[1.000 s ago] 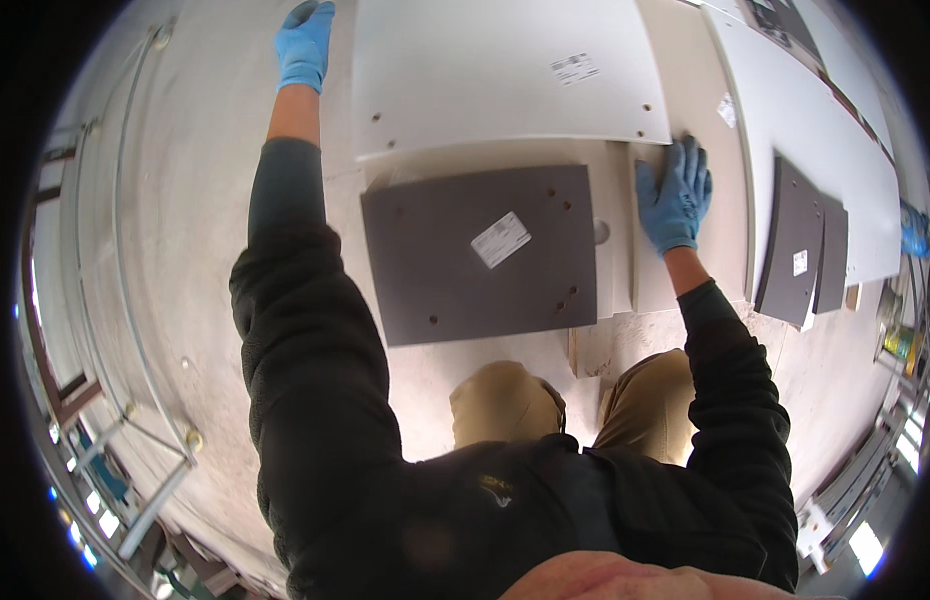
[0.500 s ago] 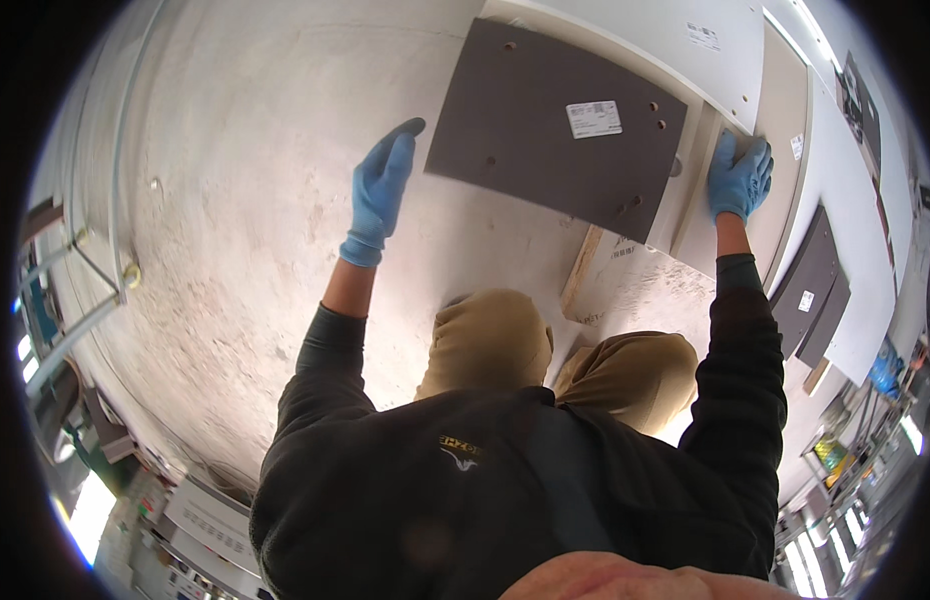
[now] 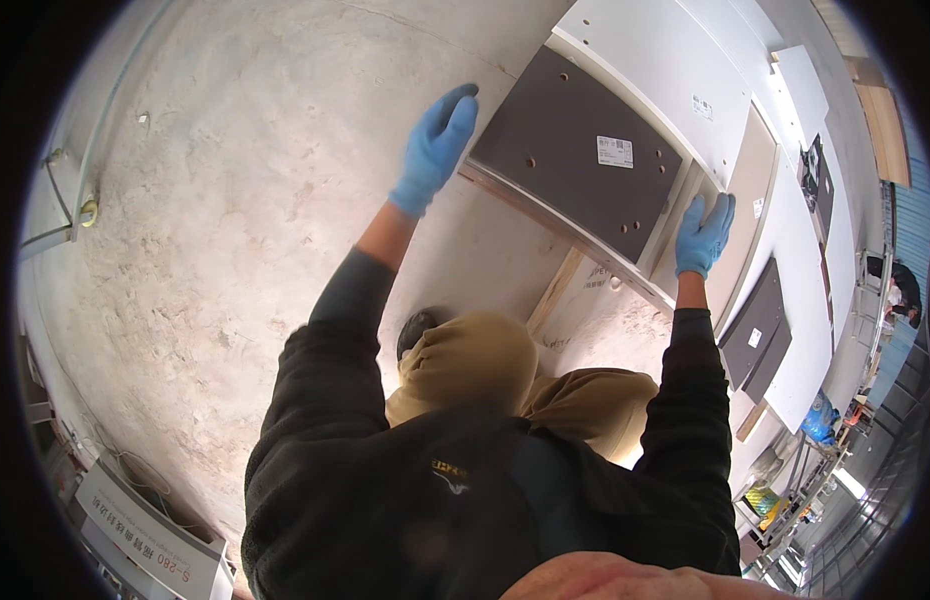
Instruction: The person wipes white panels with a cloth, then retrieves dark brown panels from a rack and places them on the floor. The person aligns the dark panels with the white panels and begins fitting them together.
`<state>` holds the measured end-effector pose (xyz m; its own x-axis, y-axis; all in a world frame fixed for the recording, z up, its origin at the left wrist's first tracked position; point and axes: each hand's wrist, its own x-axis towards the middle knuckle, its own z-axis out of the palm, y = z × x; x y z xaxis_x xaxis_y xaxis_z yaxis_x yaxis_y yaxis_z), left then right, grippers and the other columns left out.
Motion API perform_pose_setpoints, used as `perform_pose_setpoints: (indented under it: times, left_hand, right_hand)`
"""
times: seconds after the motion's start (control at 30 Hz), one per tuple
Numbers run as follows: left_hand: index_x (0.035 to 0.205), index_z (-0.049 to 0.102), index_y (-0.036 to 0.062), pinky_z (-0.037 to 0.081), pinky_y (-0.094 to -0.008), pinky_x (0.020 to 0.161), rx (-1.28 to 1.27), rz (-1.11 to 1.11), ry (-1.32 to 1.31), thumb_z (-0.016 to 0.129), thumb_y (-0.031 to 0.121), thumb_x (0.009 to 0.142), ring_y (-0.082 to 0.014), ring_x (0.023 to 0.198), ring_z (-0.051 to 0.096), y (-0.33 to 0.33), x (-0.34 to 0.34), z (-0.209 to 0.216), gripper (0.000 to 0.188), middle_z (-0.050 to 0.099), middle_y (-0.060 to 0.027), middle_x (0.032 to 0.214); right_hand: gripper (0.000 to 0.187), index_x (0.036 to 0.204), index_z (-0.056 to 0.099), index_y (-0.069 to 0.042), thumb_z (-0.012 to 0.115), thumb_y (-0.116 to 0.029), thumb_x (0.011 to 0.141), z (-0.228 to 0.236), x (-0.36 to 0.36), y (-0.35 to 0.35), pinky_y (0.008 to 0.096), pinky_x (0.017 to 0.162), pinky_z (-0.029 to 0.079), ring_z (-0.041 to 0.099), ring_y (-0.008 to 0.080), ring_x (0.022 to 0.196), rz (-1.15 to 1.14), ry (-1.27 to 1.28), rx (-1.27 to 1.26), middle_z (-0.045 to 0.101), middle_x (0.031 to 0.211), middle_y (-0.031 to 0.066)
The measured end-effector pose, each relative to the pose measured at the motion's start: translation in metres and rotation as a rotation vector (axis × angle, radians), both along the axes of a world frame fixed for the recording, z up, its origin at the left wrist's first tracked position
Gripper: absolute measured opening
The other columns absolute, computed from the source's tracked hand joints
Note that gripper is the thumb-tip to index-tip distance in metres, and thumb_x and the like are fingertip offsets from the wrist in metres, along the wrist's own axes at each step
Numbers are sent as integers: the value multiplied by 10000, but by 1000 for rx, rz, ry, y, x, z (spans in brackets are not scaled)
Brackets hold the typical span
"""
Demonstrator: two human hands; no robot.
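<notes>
A dark grey panel [image 3: 575, 205] with several round holes and a white label lies on pale boards in front of me. My left hand [image 3: 435, 150], in a blue glove, is raised just off the panel's left edge. Its fingers are stretched out, and nothing is in them. Beyond the panel's right edge, my right hand [image 3: 702, 238] is held flat over the pale boards [image 3: 750, 180], fingers extended and holding nothing. Whether its palm touches a board I cannot tell.
Large white panels [image 3: 645, 50] lie beyond the dark panel. Two more dark panels [image 3: 755, 325] rest at the right. A wooden strip [image 3: 557, 290] runs beneath the near side. A grey machine housing [image 3: 150, 535] stands at the lower left; a metal frame [image 3: 55, 205] is at the far left.
The view has turned. The dark panel now sits more in line with the boards beneath it, where before it jutted toward me. Both hands remain near its opposite ends.
</notes>
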<state>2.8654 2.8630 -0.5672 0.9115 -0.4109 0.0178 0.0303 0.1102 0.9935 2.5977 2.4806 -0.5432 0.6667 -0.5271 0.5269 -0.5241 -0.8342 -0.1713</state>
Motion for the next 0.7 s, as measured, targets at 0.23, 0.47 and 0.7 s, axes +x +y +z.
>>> perform_pose_setpoints:
  times: [0.23,0.47,0.7]
  left_hand:
    - [1467,608,15,455,-345,1137,150,-190,-142,675,427,1012,-222,1315,614,-106,100,-6,617,657,-140,1437]
    - [1477,593,2,498,-346,1085,172,-381,-144,689,364,964,-224,1217,658,-165,132,-12,634,699,-158,1351]
    - [1441,620,8,535,-342,1002,346,-326,-273,644,283,950,-214,1085,697,-172,139,-14,564,756,-158,1217]
  right_hand:
    - [741,1507,483,33,577,-514,1016,-7,13,-38,518,1199,372,467,440,1441,-300,72,292,476,1573,275]
    - [801,1542,476,1,542,-583,997,-12,26,-50,455,1205,369,435,367,1475,-453,215,220,487,1593,195]
    - [821,1561,449,1,539,-590,998,-13,24,-51,465,1218,348,419,372,1491,-423,221,202,467,1613,200]
